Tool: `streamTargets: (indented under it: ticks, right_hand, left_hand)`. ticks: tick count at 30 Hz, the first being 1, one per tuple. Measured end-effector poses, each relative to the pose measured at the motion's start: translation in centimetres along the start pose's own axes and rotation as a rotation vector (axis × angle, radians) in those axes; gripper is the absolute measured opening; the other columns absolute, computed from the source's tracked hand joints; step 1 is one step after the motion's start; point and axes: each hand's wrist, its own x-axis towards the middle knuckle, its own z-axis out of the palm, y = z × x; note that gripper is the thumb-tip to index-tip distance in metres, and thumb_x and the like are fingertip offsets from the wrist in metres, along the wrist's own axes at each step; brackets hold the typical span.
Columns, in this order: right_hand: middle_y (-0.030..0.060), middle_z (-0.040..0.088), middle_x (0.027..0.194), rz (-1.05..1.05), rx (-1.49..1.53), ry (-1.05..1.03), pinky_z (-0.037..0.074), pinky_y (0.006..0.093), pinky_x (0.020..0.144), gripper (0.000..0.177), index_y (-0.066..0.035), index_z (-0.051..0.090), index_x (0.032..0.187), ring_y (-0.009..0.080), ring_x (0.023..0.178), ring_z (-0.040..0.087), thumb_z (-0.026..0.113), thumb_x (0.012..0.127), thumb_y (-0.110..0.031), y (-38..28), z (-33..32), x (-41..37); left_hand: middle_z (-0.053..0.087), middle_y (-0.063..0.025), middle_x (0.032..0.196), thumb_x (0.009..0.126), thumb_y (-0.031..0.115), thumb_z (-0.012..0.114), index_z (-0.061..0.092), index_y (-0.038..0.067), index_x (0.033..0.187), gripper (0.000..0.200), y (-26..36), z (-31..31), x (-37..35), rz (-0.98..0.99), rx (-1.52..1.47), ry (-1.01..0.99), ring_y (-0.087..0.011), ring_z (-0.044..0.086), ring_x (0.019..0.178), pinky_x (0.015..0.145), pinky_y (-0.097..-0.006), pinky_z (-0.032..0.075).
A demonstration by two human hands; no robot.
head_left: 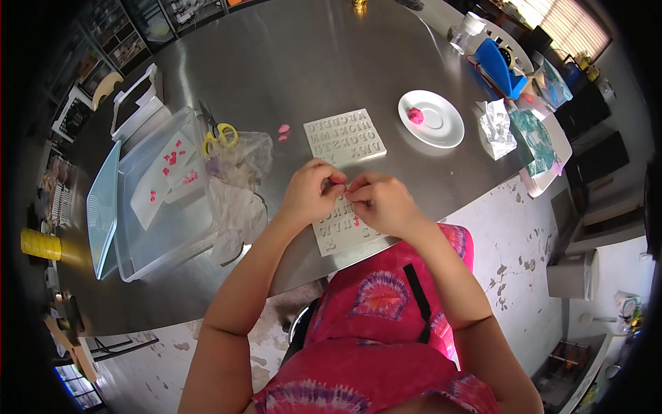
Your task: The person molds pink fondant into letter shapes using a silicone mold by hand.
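A brushed metal table [241,76] spreads beneath two bare hands at work, a clear plastic bin [196,231] on its left side with a pale blue lid [103,214] tilted upright against the bin's outer side. Crumpled clear plastic [238,200] lies just beside the bin, near a sheet of white paper [146,200] inside it. Two pale letter molds line the center: the near mold [332,243] lies partly under the hands, close to the table's front edge, and the far mold [345,134] lies flat just beyond them. A white plate [448,127] rests to the right, with crumpled white wrapping [496,131] farther right. The left hand [307,195] pinches a small pink bit [336,183] between thumb and forefinger above the near mold; the right hand [386,202] meets it with fingers curled and thumb drawn in, though whether it too grips anything cannot be told. Yellow-handled scissors [224,136] lie by the crumpled plastic. A pink lump [415,115] sits on the plate's left part, pink pieces [283,129] lie on the table left of the far mold, small pink shapes [172,159] dot the paper, and a pink letter [357,221] shows in the near mold.
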Motion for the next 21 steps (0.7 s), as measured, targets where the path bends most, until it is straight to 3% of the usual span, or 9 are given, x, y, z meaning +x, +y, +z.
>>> streamTargets:
  ticks: [3,5,9,11,15,17,18,20,21]
  right_hand:
    - [0.0106,0.067,0.086,0.058,0.185,-0.126,0.053,0.0362,0.067,0.016,-0.005,0.070,0.083,0.0274,0.074,0.065,0.065,0.068,-0.008,0.7,-0.8,1.2]
    - [0.0130,0.067,0.078,0.276,0.336,-0.053,0.053,0.0358,0.066,0.013,-0.005,0.070,0.083,0.0275,0.068,0.066,0.065,0.071,-0.008,1.1,-0.3,1.5]
    - [0.0128,0.067,0.071,0.298,0.279,-0.025,0.052,0.0350,0.065,0.008,-0.004,0.069,0.078,0.0265,0.068,0.067,0.067,0.072,-0.008,0.0,-0.2,2.4]
    - [0.0132,0.066,0.070,0.376,0.230,-0.098,0.052,0.0354,0.064,0.007,-0.003,0.067,0.074,0.0271,0.067,0.066,0.069,0.069,-0.007,-0.5,-0.7,2.9]
    - [0.0136,0.066,0.068,0.286,0.236,-0.085,0.051,0.0352,0.062,0.006,-0.003,0.066,0.070,0.0278,0.067,0.066,0.070,0.066,-0.006,0.7,0.0,3.0]
    - [0.0144,0.065,0.067,0.348,0.208,-0.146,0.052,0.0353,0.063,0.006,-0.003,0.066,0.068,0.0289,0.066,0.066,0.070,0.063,-0.006,0.3,-0.3,3.5]
    - [0.0144,0.065,0.067,0.355,0.208,-0.147,0.052,0.0353,0.063,0.006,-0.003,0.066,0.068,0.0289,0.066,0.066,0.070,0.063,-0.006,0.3,-0.3,3.8]
    - [0.0153,0.066,0.068,0.412,0.164,-0.256,0.052,0.0358,0.065,0.006,-0.003,0.066,0.066,0.0301,0.068,0.066,0.067,0.061,-0.007,0.3,-0.4,4.6]
    - [0.0153,0.066,0.068,0.418,0.165,-0.255,0.052,0.0358,0.065,0.006,-0.003,0.066,0.066,0.0301,0.068,0.066,0.067,0.061,-0.007,0.1,-0.5,5.0]
  left_hand:
    - [0.060,-0.0056,0.084,0.071,0.001,0.071,0.066,0.002,0.084,0.014,0.0,-0.2,0.1,0.001,-0.030,-0.016,-0.0061,0.044,0.046,0.045,-0.0226,0.035]
    - [0.060,-0.0060,0.084,0.070,0.002,0.071,0.066,0.002,0.085,0.016,-0.1,-0.2,0.1,0.008,-0.034,-0.018,-0.0065,0.045,0.047,0.045,-0.0226,0.035]
    - [0.060,-0.0065,0.085,0.069,0.002,0.071,0.066,0.002,0.085,0.017,0.0,-0.1,0.1,0.043,-0.002,0.005,-0.0072,0.045,0.046,0.045,-0.0225,0.036]
    - [0.061,-0.0103,0.088,0.069,0.003,0.067,0.067,0.003,0.085,0.016,1.0,-0.6,0.2,-0.123,0.007,-0.081,-0.0203,0.061,0.064,0.060,-0.0310,0.049]
    - [0.057,-0.0075,0.083,0.069,0.001,0.069,0.064,0.002,0.083,0.015,0.2,0.1,-0.2,-0.002,0.002,-0.019,-0.0110,0.049,0.051,0.047,-0.0258,0.040]
    - [0.054,-0.0104,0.081,0.071,0.000,0.064,0.060,0.001,0.081,0.012,0.1,0.4,-0.2,0.090,0.127,-0.009,-0.0207,0.057,0.060,0.051,-0.0321,0.046]
    - [0.054,-0.0104,0.081,0.071,0.000,0.064,0.060,0.001,0.081,0.012,0.3,0.4,-0.2,0.088,0.122,-0.014,-0.0207,0.057,0.060,0.051,-0.0321,0.046]
    - [0.052,-0.0140,0.082,0.075,0.000,0.058,0.055,0.000,0.082,0.008,1.0,0.4,-0.3,0.073,0.293,-0.063,-0.0316,0.059,0.070,0.058,-0.0382,0.049]
    - [0.052,-0.0140,0.082,0.075,0.000,0.058,0.055,0.000,0.082,0.008,1.3,0.4,-0.3,0.074,0.291,-0.068,-0.0316,0.059,0.070,0.058,-0.0382,0.049]
